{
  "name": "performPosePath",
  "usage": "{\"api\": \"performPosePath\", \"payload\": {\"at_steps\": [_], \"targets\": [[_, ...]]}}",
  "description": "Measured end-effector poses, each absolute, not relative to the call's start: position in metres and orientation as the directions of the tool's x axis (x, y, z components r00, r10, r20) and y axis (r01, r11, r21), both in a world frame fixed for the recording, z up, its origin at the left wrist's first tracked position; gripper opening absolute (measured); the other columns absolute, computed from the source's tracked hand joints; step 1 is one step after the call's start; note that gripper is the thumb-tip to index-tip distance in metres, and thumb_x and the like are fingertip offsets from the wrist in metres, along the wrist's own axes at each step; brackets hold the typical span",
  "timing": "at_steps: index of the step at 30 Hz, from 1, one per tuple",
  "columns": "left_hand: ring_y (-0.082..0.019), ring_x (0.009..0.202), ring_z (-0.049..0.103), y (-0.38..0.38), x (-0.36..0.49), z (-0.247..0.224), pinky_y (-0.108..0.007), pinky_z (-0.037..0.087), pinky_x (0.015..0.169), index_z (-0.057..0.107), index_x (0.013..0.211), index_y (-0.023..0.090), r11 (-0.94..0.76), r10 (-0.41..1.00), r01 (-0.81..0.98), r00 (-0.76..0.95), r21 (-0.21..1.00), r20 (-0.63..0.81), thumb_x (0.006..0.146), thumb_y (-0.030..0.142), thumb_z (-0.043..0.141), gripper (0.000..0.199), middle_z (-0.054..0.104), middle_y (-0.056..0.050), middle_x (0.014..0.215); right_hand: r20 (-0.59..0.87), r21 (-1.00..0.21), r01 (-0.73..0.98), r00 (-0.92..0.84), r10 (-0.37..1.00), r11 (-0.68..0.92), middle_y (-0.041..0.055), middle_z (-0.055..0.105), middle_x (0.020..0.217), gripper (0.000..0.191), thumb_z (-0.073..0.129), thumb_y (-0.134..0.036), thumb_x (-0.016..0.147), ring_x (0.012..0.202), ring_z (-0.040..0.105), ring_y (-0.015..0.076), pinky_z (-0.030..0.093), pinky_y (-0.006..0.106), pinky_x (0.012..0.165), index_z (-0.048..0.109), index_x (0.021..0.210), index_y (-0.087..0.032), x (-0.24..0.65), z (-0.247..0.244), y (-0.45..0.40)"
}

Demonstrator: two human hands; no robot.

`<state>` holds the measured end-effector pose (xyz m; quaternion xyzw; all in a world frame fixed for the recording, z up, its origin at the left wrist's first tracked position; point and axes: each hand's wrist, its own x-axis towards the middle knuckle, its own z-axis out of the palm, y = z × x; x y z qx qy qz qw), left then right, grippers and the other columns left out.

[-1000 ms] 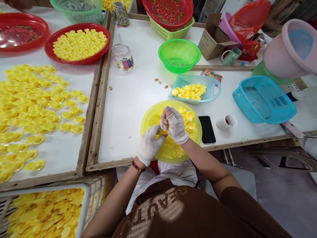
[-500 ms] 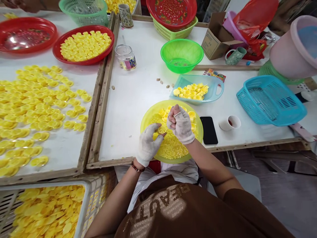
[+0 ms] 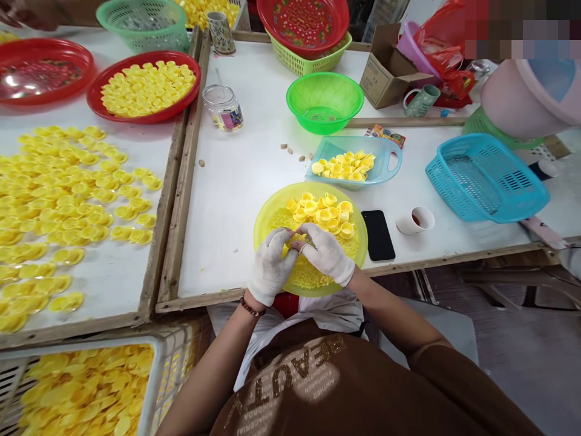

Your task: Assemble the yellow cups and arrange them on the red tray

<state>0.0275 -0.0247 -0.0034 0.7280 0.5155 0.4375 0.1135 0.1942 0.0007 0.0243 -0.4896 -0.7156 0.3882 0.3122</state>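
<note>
White-gloved left hand (image 3: 270, 267) and white-gloved right hand (image 3: 327, 254) pressed together at the fingertips, pinching a small yellow plastic cap (image 3: 297, 237) above a round translucent yellow-green plastic basin (image 3: 356, 248). Cap mostly hidden by the fingers, its facing and axis impossible to tell. Loose yellow caps (image 3: 320, 212) just beyond, in the basin.

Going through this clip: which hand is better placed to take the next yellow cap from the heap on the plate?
Probably the right: the gloved right hand lies closer to the heap of yellow caps on the yellow-green plate, while the gloved left hand sits further off, over small yellow pieces.
</note>
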Motion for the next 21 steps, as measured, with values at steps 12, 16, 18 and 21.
{"api": "performPosePath", "payload": {"at_steps": [12,16,18,21], "targets": [[-0.022,0.103,0.072,-0.025,0.026,-0.002,-0.034,0.060,0.092,0.061,0.108,0.020,-0.430,0.871,0.634,0.105,0.643,0.480,0.085,0.013,0.064,0.024,0.075,-0.006,0.108,0.086,-0.832,0.502,-0.307,0.948,0.238,0.0031,0.067,0.088,0.022,0.062,-0.042,0.094,0.079,0.060,0.0184,0.046,0.034,0.075,0.061,0.096,-0.021,0.201,0.029,0.005],[-0.023,0.105,0.072,-0.025,0.025,-0.003,-0.036,0.060,0.093,0.061,0.107,0.020,-0.420,0.883,0.629,0.118,0.654,0.455,0.085,0.014,0.064,0.023,0.075,-0.007,0.110,0.063,-0.834,0.497,-0.350,0.934,0.242,0.0013,0.064,0.082,0.017,0.054,-0.036,0.097,0.076,0.058,0.0171,0.045,0.032,0.074,0.060,0.090,-0.021,0.201,0.027,0.009],[-0.023,0.106,0.072,-0.024,0.025,-0.006,-0.037,0.060,0.095,0.062,0.107,0.021,-0.398,0.896,0.624,0.105,0.673,0.432,0.086,0.016,0.066,0.023,0.075,-0.007,0.111,0.071,-0.834,0.500,-0.325,0.943,0.235,0.0009,0.063,0.081,0.017,0.052,-0.032,0.098,0.076,0.058,0.0170,0.045,0.032,0.074,0.060,0.088,-0.021,0.207,0.026,0.010],[-0.023,0.109,0.071,-0.025,0.028,-0.008,-0.038,0.059,0.098,0.062,0.114,0.021,-0.353,0.915,0.609,0.068,0.710,0.397,0.087,0.018,0.068,0.027,0.074,-0.008,0.116,0.085,-0.795,0.545,-0.333,0.939,0.265,0.0024,0.066,0.085,0.013,0.052,-0.029,0.097,0.079,0.061,0.0184,0.046,0.033,0.076,0.060,0.090,-0.021,0.218,0.028,0.007]]}}
